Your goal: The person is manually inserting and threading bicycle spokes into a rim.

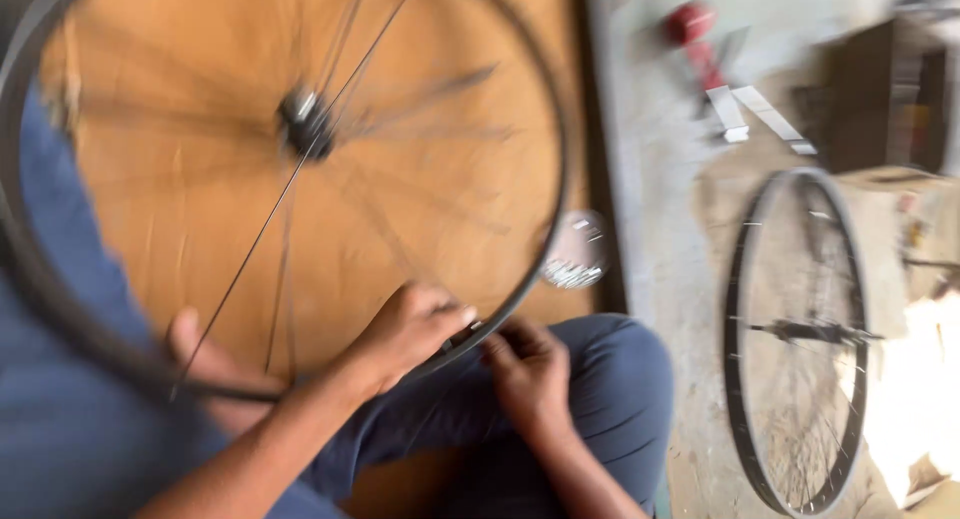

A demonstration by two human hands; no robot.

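Left hand curled, fingers pinched together, forearm bare and slanting in from lower left; right hand just beside it, fingers bent, knuckles up

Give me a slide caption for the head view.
Both hands at the rim of a spoked wheel, second wheel lying nearby.

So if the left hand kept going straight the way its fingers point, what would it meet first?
The left hand points rightward along the bicycle wheel rim, so it would likely meet the right hand first, whose fingers sit just beyond at the same rim section. Motion blur leaves depth uncertain.
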